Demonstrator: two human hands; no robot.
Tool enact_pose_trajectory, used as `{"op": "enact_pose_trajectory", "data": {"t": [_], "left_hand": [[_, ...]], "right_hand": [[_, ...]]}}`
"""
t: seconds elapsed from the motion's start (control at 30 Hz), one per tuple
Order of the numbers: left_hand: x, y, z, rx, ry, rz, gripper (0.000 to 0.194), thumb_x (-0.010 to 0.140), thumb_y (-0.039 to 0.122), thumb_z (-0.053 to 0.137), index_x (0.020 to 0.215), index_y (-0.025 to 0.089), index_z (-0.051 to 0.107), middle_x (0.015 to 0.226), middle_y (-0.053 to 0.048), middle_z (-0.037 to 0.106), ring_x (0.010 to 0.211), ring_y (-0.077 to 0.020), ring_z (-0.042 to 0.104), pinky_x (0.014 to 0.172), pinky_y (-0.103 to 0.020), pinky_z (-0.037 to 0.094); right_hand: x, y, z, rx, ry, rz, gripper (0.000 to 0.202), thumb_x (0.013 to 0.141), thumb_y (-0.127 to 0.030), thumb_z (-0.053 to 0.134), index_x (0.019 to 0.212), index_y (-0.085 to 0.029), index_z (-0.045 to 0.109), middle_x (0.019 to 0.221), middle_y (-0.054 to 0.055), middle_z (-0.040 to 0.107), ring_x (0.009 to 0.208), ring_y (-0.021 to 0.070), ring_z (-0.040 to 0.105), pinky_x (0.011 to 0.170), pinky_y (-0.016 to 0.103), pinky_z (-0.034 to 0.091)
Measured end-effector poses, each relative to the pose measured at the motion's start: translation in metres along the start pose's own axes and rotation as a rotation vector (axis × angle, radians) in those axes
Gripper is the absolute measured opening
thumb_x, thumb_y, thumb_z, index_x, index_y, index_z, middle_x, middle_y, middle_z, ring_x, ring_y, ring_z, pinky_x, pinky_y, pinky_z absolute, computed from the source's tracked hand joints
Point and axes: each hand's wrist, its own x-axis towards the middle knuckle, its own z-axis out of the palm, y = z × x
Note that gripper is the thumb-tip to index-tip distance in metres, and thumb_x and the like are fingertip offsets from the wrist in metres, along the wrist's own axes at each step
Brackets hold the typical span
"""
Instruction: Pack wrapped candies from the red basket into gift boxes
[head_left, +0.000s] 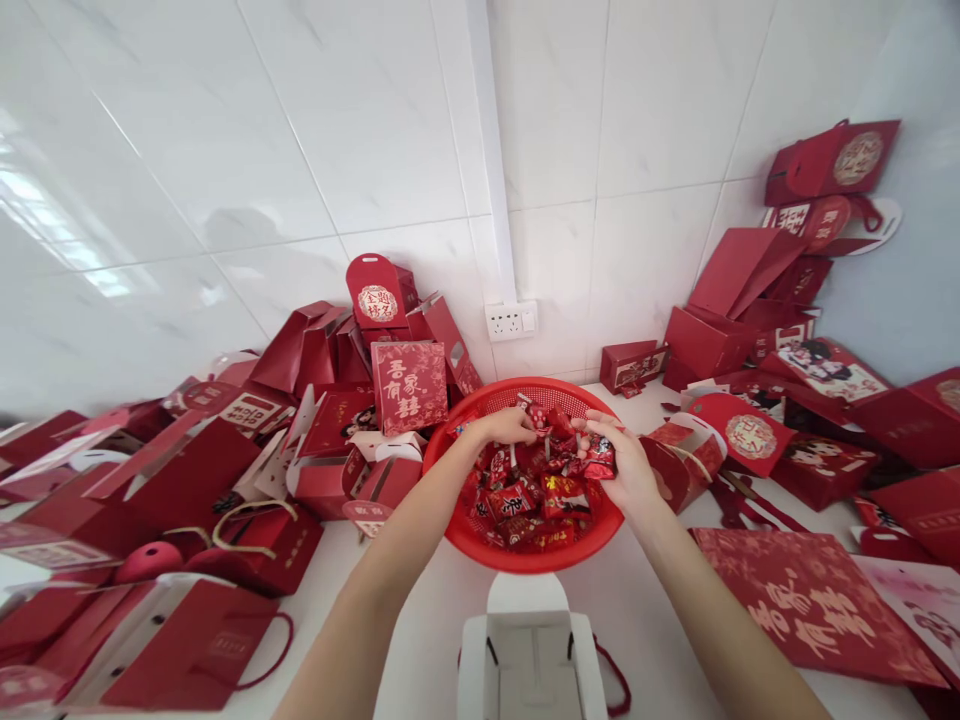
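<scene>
Red-wrapped candies [517, 500] fill a round red plastic basket [534, 562] on the white table. Over the basket's back left part, my left hand [511, 425] has its fingers closed at the candies; what they hold, if anything, is too small to tell. At the basket's right side my right hand [619, 455] is closed around red-wrapped candies, one with a dark and white print showing at the palm. An open white box [534, 660] stands in front of the basket, its inside bare, with a dark red cord at its right.
Red gift boxes [187, 480] are piled on the left. More red boxes [720, 340] are stacked on the right, near a flat red printed bag [810, 600]. Behind the basket, a socket [511, 320] is fixed to the white tiled wall [405, 120].
</scene>
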Motion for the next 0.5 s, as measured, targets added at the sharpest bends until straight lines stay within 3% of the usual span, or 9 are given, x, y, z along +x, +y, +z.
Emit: {"op": "enact_pose_trajectory", "data": {"t": [0.1,0.3,0.5], "left_hand": [[-0.007,-0.009,-0.013,-0.196,-0.020,0.093,0.014,0.070,0.023,0.058,0.058,0.016,0.060,0.057,0.004,0.053,0.061,-0.0132,0.051,0.061,-0.024,0.041],[-0.009,-0.008,-0.016,-0.449,0.013,0.162,0.012,0.062,0.023,0.055,0.052,0.018,0.049,0.055,0.005,0.048,0.061,-0.0123,0.044,0.063,-0.025,0.041],[-0.012,-0.008,-0.015,-0.556,-0.003,0.188,0.014,0.066,0.028,0.054,0.059,0.017,0.058,0.063,0.002,0.060,0.068,-0.0155,0.054,0.072,-0.029,0.046]], "right_hand": [[-0.001,0.000,0.002,0.001,0.000,0.008,0.031,0.052,-0.020,0.085,0.078,-0.020,0.067,0.075,0.003,0.077,0.048,0.0103,0.057,0.042,0.021,0.048],[-0.004,0.001,0.005,-0.028,-0.026,0.017,0.035,0.050,-0.025,0.090,0.076,-0.019,0.066,0.073,0.004,0.076,0.050,0.0107,0.059,0.046,0.022,0.050],[-0.006,0.005,0.008,-0.047,-0.065,0.026,0.042,0.051,-0.035,0.095,0.078,-0.018,0.067,0.071,0.004,0.075,0.053,0.0132,0.062,0.051,0.024,0.052]]}}
